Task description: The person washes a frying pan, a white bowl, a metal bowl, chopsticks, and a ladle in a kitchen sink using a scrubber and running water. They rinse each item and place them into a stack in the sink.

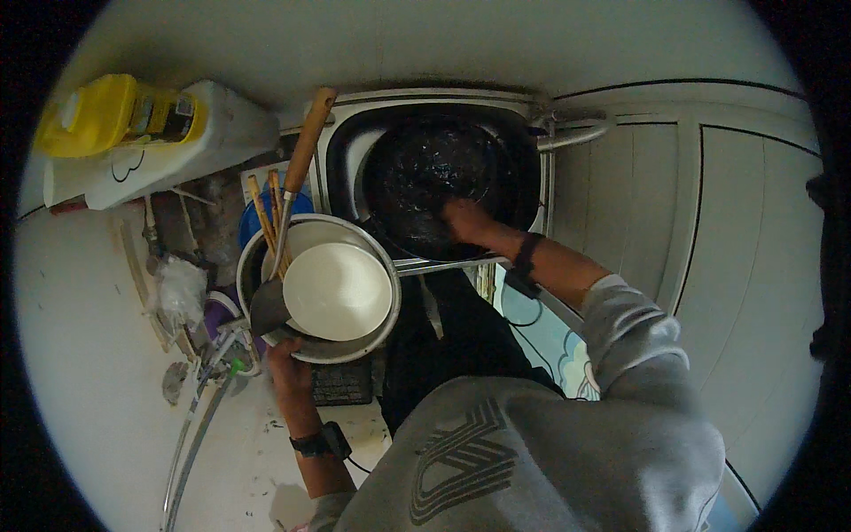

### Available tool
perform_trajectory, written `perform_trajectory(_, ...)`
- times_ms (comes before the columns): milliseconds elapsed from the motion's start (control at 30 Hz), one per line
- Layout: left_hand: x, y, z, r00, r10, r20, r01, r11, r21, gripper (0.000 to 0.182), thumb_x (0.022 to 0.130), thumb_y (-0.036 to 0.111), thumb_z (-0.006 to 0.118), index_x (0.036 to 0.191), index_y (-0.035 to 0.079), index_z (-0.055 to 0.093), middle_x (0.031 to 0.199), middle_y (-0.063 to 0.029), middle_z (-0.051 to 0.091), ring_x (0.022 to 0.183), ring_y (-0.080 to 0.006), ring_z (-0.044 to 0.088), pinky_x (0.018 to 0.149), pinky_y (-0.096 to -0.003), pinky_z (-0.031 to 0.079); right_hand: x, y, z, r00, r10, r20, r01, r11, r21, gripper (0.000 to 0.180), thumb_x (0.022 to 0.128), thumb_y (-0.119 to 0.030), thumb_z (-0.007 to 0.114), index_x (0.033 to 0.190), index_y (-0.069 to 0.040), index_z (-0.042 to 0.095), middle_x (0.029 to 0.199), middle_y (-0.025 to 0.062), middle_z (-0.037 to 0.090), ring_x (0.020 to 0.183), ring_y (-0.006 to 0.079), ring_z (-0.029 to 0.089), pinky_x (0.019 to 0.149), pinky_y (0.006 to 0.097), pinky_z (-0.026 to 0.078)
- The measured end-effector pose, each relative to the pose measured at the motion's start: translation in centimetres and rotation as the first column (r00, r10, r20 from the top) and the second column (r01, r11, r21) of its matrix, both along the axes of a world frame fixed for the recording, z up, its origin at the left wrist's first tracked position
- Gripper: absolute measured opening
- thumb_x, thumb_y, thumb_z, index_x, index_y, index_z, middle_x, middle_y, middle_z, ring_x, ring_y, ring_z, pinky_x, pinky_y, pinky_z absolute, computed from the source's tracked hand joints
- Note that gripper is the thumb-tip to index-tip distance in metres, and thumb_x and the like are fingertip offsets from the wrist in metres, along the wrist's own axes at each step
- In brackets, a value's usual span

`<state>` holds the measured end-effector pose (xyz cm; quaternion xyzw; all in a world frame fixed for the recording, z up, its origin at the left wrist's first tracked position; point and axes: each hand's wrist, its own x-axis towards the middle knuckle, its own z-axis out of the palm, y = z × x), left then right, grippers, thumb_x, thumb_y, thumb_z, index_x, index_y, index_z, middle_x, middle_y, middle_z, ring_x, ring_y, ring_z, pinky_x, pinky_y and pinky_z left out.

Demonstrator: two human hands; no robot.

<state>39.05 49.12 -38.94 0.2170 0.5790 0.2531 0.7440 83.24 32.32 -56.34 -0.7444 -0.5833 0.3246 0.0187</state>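
Note:
My left hand grips the near rim of a metal basin, left of the sink. White bowls sit in the basin, one on top of another. A wok spatula with a wooden handle leans in it, its dark blade beside the bowls. Several wooden chopsticks stand against the far rim. My right hand reaches down into a dark round pan that lies in the sink. Glints like water show inside the pan. The fingers of that hand are blurred and lost in the dark.
A metal pipe-like handle juts out right of the sink. White and yellow plastic jugs stand at upper left. Below them are a blue round container, a clear plastic bag and hoses. Panelled doors close off the right.

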Motion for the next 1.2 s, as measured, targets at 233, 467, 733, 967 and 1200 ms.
perform_trajectory(233,-0.2,0.3,1.0,0.993,-0.021,-0.119,0.007,0.994,-0.112,0.057,0.068,-0.001,0.060,0.124,0.003,0.054,0.105,-0.0086,0.063,0.090,-0.0269,0.066,0.082,-0.0418,0.057,9.3,1.4,-2.4,0.851,-0.296,0.433,0.275,0.955,0.112,0.035,0.086,-0.012,0.062,0.120,-0.004,0.066,0.103,0.0201,0.070,0.089,0.0369,0.070,0.077,0.0464,0.058)
perform_trajectory(467,1.2,-0.1,2.4,0.997,-0.007,-0.080,0.004,0.999,-0.031,0.054,0.068,-0.001,0.060,0.122,0.001,0.054,0.104,-0.0108,0.063,0.092,-0.0279,0.066,0.083,-0.0423,0.057,5.6,14.1,-5.1,0.623,-0.547,-0.559,0.729,0.665,0.163,0.041,0.083,-0.018,0.078,0.121,-0.012,0.064,0.114,0.0094,0.068,0.104,0.0220,0.065,0.093,0.0380,0.052)
perform_trajectory(733,-1.6,-0.6,-0.1,1.000,-0.026,0.004,0.026,0.995,-0.098,0.059,0.069,0.000,0.059,0.127,0.005,0.051,0.110,-0.0104,0.062,0.097,-0.0270,0.064,0.083,-0.0430,0.057,-1.9,9.2,4.3,0.347,-0.449,-0.824,0.034,0.884,-0.467,0.034,0.076,-0.018,0.083,0.105,-0.012,0.068,0.099,0.0036,0.067,0.091,0.0194,0.062,0.070,0.0365,0.056)
perform_trajectory(967,-4.0,-0.7,-2.8,0.970,-0.185,-0.158,0.208,0.967,0.144,0.060,0.068,0.001,0.059,0.127,0.006,0.052,0.110,-0.0111,0.063,0.099,-0.0301,0.066,0.089,-0.0463,0.058,7.9,-0.9,2.7,0.660,0.096,-0.745,-0.508,0.788,-0.348,0.028,0.065,-0.018,0.075,0.090,-0.008,0.073,0.084,0.0084,0.068,0.077,0.0164,0.060,0.065,0.0334,0.048)
perform_trajectory(1200,-1.1,-0.1,-0.2,1.000,-0.020,-0.008,0.019,0.997,-0.081,0.061,0.068,0.001,0.059,0.129,0.005,0.052,0.111,-0.0115,0.063,0.103,-0.0306,0.065,0.089,-0.0475,0.057,15.7,-3.7,2.1,0.844,0.351,0.405,-0.390,0.921,0.015,0.024,0.071,-0.016,0.065,0.092,-0.006,0.074,0.090,0.0184,0.071,0.083,0.0356,0.069,0.077,0.0473,0.058)
